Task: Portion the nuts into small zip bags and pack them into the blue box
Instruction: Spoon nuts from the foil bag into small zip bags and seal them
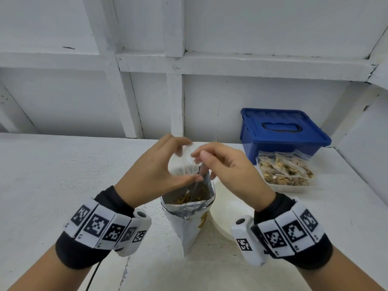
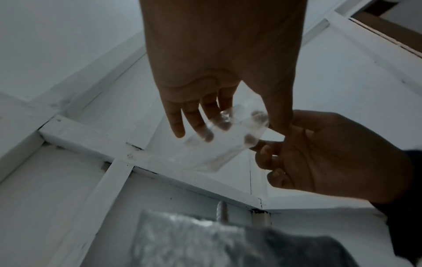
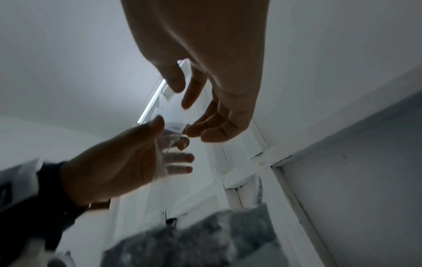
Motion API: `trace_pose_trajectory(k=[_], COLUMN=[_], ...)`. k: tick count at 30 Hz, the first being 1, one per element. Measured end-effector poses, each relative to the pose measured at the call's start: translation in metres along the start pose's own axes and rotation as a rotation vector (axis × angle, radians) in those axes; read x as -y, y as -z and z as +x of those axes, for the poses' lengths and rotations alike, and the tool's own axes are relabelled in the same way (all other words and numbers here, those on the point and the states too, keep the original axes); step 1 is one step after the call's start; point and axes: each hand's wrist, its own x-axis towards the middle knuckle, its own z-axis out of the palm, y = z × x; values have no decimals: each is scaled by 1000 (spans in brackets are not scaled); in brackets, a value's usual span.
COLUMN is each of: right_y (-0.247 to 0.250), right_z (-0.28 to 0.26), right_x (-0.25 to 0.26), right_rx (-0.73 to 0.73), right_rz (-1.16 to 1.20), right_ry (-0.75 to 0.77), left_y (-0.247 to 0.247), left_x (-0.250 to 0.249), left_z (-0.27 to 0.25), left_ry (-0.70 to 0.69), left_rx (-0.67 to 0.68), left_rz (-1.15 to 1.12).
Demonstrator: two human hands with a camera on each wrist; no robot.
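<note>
On the white tabletop (image 1: pixel 63 164), my left hand (image 1: pixel 151 173) and right hand (image 1: pixel 226 171) pinch an empty zip bag (image 1: pixel 182 162) above the nut pouch (image 1: pixel 189 208); I'd spread its mouth wide before scooping. The blue box (image 1: pixel 281 131) sits shut, back right.

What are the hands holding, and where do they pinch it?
A small clear zip bag. The left hand grips its left side, and the right hand pinches its top edge, above the open foil nut bag.

Surface: a white painted table (image 1: pixel 63 164) is seen.
Backdrop: a white panelled wall (image 1: pixel 252 28) is set behind it.
Dish: a cream plate (image 1: pixel 228 208) is laid on the table.
</note>
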Motion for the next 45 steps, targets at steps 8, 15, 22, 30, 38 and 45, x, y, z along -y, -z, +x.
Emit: trace_pose_trajectory(k=[8,15,22,30,38,45], right_y=[-6,-10,4,-7,-14,-9], right_z=[2,2,8,14,1,12], right_x=[2,0,-20,-43,-34,-45], right_rx=[97,121,-230,-86,80,48], right_rz=[-51,-94,-413,-582,-508,-613], right_ry=[-104,-80,-40,-138,-90,47], left_y=[1,0,7,-1,-3,-8], left_x=[-1,6,25,35,35,38], left_z=[-9,-19,-29,-35,-31,-32], left_ry=[4,58,256,388,431,397], left_rx=[87,88,92,134,150,113], left_rz=[79,4,-22,-138,-194,-249])
